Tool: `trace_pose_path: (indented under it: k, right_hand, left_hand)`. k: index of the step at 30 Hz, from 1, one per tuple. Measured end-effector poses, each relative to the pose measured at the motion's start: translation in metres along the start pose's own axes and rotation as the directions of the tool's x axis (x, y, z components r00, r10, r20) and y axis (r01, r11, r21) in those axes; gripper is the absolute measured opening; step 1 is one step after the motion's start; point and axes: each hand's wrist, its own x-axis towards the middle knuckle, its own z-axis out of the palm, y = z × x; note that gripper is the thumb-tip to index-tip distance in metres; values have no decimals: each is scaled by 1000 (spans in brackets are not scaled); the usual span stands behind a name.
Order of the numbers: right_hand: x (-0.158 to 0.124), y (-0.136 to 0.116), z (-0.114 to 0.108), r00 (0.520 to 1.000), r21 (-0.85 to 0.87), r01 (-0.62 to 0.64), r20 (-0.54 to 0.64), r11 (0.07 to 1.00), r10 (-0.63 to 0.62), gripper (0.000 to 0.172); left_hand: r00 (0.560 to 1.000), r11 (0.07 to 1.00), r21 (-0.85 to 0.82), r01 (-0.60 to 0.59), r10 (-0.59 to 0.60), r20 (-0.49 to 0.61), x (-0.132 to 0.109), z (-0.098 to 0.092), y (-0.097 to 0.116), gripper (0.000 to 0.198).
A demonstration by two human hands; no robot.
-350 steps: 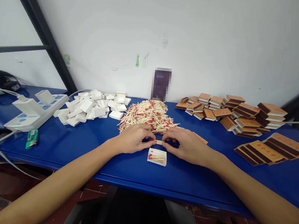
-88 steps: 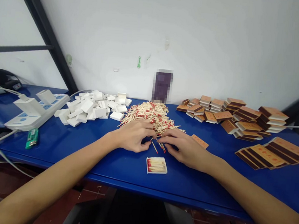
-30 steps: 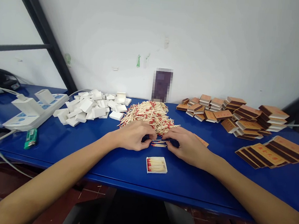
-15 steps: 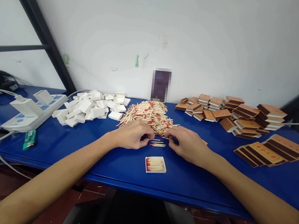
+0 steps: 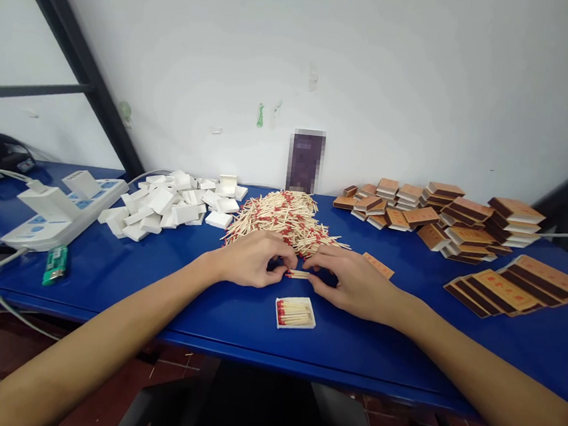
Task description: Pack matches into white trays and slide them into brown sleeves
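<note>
Seen from the head camera: both hands low on the blue counter (image 5: pixel 107 276), left hand (image 5: pixel 252 258) and right hand (image 5: pixel 352 283) facing each other across a small bundle of matches (image 5: pixel 298 275), fingertips closed on its two ends, pinching it level just above or on the surface — cannot tell which. Directly nearer the body, an open white matchbox tray (image 5: pixel 295 312), partly filled, red heads all to its left. Just beyond the hands, the loose match pile (image 5: pixel 286 216). Probably very light, thin, stiff but easily snapped sticks, prone to rolling and splaying; best taken at both ends with even pressure, heads kept aligned. Smooth, hard, flat counter, likely slippery for round sticks. Further left, a heap of empty white trays (image 5: pixel 174 206), a power strip (image 5: pixel 58 208) and a green lighter (image 5: pixel 55 263); to the right, stacked brown matchbox sleeves (image 5: pixel 444 218) and flat rows of them (image 5: pixel 513 283). Behind, a plain white wall (image 5: pixel 378 68).
</note>
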Motion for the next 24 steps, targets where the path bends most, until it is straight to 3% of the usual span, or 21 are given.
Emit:
trace_pose_path:
  k: [24]
  right_hand:
    - [1,3,1,1000,7,-14,21,1000,14,15]
  left_hand:
    - [1000,1000,11,-8,8,23,0,0,1,18]
